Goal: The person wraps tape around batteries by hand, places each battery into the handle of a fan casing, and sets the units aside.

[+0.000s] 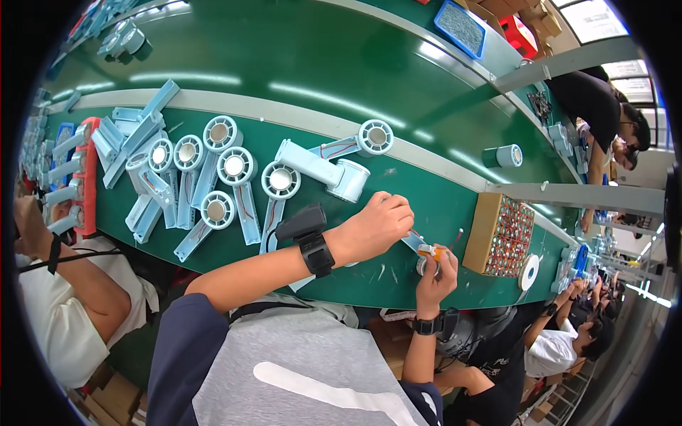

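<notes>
My left hand [382,226] is held above the green bench with its fingers pinched together; what they grip, if anything, is hidden. To its right, my right hand [439,278] has thumb and fingers closed on a small orange-and-white part [428,250]. Between the hands shows a light blue handle piece [412,242] with a red wire, partly covered. Left of my left hand lies a light blue fan housing [348,180]; beyond it is a round-headed fan [375,137] with a wired handle. Several more such fans [235,166] lie on the left.
A cardboard box [477,238] of small round metal parts stands right of my hands, beside a white roll [529,272]. A red rack [89,177] holds fan parts at far left. Co-workers sit on both sides. A light blue fan head [503,155] sits beyond the metal rail.
</notes>
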`<state>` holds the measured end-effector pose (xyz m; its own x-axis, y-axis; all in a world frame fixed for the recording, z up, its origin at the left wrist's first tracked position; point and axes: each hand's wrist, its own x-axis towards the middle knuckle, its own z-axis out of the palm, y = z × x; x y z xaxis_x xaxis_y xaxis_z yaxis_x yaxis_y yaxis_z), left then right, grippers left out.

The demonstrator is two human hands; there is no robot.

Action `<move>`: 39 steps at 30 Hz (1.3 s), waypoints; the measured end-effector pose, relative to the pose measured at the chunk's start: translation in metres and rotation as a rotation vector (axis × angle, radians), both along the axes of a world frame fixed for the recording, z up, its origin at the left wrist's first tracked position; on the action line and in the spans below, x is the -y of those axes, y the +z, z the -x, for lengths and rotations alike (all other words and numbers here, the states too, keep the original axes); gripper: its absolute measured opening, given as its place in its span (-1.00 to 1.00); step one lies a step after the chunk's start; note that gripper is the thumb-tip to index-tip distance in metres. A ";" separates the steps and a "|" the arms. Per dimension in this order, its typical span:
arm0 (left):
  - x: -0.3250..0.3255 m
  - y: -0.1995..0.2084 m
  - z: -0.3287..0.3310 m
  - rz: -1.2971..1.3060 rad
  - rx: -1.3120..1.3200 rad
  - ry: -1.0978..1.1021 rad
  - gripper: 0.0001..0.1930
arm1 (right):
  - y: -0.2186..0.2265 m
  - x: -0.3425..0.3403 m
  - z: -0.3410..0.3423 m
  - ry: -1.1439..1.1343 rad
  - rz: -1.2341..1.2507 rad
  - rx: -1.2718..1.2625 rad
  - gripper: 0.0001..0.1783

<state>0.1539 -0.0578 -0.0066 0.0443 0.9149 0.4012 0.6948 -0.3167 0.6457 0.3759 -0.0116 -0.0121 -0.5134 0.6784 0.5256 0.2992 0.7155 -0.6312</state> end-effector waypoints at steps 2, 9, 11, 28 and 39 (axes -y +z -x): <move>0.000 -0.002 -0.001 -0.012 0.008 0.023 -0.87 | 0.012 -0.005 0.001 0.031 -0.180 0.296 -0.71; -0.004 -0.009 -0.002 -0.069 0.111 0.040 -0.86 | 0.039 -0.025 0.025 0.237 -0.249 0.542 -0.68; -0.003 -0.010 -0.003 -0.041 0.148 0.031 -0.87 | 0.041 -0.026 0.027 0.259 -0.239 0.556 -0.65; -0.014 0.004 -0.006 0.231 0.082 0.089 -0.76 | 0.036 -0.029 0.015 0.234 0.195 0.506 -0.72; -0.052 0.024 -0.016 0.376 -0.481 -0.103 -0.75 | 0.025 -0.055 -0.006 0.086 0.655 0.504 -0.73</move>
